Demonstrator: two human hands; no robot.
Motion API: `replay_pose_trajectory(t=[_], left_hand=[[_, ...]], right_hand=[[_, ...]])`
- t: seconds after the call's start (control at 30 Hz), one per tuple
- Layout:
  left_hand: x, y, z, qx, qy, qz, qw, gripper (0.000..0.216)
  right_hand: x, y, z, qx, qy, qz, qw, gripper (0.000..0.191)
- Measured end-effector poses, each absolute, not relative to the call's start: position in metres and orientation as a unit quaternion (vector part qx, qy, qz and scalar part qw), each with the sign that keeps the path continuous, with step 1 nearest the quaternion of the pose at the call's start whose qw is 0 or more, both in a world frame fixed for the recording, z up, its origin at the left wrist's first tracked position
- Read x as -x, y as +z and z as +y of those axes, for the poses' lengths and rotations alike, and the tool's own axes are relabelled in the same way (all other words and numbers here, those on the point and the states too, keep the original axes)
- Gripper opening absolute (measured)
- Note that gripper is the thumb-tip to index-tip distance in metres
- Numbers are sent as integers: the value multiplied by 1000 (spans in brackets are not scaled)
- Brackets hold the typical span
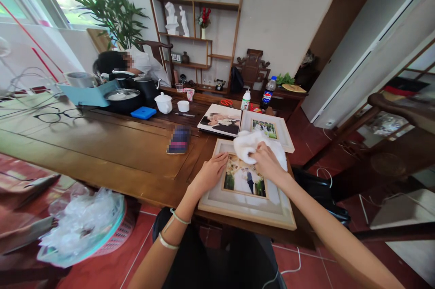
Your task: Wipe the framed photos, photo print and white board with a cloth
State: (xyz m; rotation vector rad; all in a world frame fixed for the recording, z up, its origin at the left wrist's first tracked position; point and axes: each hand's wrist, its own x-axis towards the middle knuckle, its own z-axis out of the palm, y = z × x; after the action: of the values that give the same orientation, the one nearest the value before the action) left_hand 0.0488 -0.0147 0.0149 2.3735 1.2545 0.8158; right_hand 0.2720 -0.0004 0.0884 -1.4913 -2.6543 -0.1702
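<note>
A framed wedding photo (244, 178) lies flat near the table's right end, its pale wooden frame (248, 219) close to the front edge. My left hand (214, 169) rests on its upper left part with the fingers stretched out. A bunched white cloth (248, 146) is gripped in my right hand (267, 162) at the top of the picture; part of the cloth spreads to the right over the frame. Just behind lie a second framed photo (283, 128), partly covered by the cloth, and a photo album (220, 120) with a couple on its cover.
A phone (179, 139) lies left of the frames. Farther back are a white lidded pot (163, 103), a white cup (183, 106), a small white bottle (245, 100) and a cola bottle (268, 93). A person (149, 65) leans at the far side. A basket (115, 237) stands on the floor.
</note>
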Motion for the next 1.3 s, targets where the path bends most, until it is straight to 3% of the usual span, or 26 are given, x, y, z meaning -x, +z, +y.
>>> replay_pose_trajectory(t=[0.27, 0.6, 0.9, 1.3], left_hand=[[-49, 11, -14, -827, 294, 449, 169, 41], [-48, 8, -8, -820, 309, 444, 186, 42], [-45, 3, -8, -822, 296, 448, 189, 51], [-45, 6, -9, -823, 304, 442, 186, 47]], right_hand=[[-302, 84, -21, 549, -82, -830, 49, 44], [-192, 97, -98, 457, -2, -889, -38, 27], [-196, 67, -138, 463, 98, -880, 42, 47], [-195, 69, -140, 490, 93, -865, 50, 39]])
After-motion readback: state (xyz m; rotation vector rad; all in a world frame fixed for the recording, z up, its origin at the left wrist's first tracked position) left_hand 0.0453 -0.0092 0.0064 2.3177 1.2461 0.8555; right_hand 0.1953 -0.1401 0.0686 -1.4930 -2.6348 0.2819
